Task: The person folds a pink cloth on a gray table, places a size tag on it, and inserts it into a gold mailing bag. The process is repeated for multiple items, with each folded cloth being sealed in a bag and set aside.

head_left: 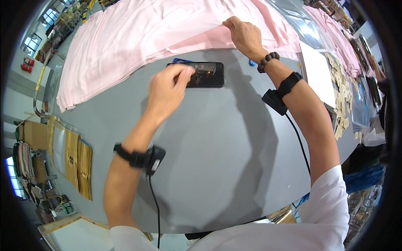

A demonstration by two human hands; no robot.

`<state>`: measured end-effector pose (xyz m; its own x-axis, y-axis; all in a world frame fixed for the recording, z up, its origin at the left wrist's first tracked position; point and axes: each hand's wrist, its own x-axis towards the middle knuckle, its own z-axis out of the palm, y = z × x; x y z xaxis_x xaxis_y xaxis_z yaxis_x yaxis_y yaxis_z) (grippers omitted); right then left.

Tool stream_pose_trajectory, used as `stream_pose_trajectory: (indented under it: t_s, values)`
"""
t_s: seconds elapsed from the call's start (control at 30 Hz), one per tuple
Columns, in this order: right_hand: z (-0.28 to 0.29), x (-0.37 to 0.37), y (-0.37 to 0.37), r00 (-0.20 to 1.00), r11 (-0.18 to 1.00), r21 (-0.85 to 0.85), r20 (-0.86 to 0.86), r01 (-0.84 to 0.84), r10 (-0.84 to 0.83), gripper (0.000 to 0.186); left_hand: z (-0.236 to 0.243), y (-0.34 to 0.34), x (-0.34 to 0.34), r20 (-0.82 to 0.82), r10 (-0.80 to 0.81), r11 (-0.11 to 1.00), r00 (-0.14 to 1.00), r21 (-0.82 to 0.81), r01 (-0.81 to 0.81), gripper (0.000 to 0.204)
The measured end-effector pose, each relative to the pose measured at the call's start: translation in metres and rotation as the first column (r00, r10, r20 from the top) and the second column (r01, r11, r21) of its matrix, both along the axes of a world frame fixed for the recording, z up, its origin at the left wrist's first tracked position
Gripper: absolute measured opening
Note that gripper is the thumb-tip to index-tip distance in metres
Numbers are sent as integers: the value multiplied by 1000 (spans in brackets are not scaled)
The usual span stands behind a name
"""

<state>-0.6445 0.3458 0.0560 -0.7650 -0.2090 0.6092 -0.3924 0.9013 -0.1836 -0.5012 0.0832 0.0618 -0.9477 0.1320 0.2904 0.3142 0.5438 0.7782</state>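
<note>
A wide pile of pale pink cloth [121, 37] with a finely scalloped edge covers the far side of the grey table [217, 159]. My right hand [247, 37] is closed in a pinch on the front edge of this cloth, raising one layer a little. Slightly blurred, my left hand [165, 92] hovers over the left end of a black smartphone [212, 77], thumb and fingers drawn together. Whether anything is between those fingertips does not show. Behind the phone pokes out a blue-handled tool [181, 60], partly hidden. A small blue piece [252, 62] lies below my right wrist.
On the left table edge lies a stack of gold-coloured packaging [85, 167]. To the right are a white sheet [317, 75], scattered tan tags [342, 96] and clear plastic bags [303, 23]. Black cables [155, 201] trail from the bands on both forearms.
</note>
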Motion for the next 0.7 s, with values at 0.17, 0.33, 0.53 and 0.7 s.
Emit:
stream_pose_trajectory:
  t_s: [0.17, 0.33, 0.53, 0.7]
  values:
    - [4, 1, -9, 996, 977, -204, 60, -57, 71, 25, -21, 20, -97, -147, 126, 961, 981, -229, -158, 20]
    - [-10, 0, -10, 956, 851, -499, 137, -161, 261, 29, -28, 9, -139, -116, 221, 839, 968, -483, -250, 22]
    - [-25, 12, -7, 940, 952, -204, 208, -227, 269, 48, -22, 4, -143, -198, 258, 937, 946, -189, -295, 24]
    - [-17, 5, -15, 961, 973, -230, 271, 15, 50, 38, -12, 25, -104, -678, 162, 949, 717, -91, -301, 16]
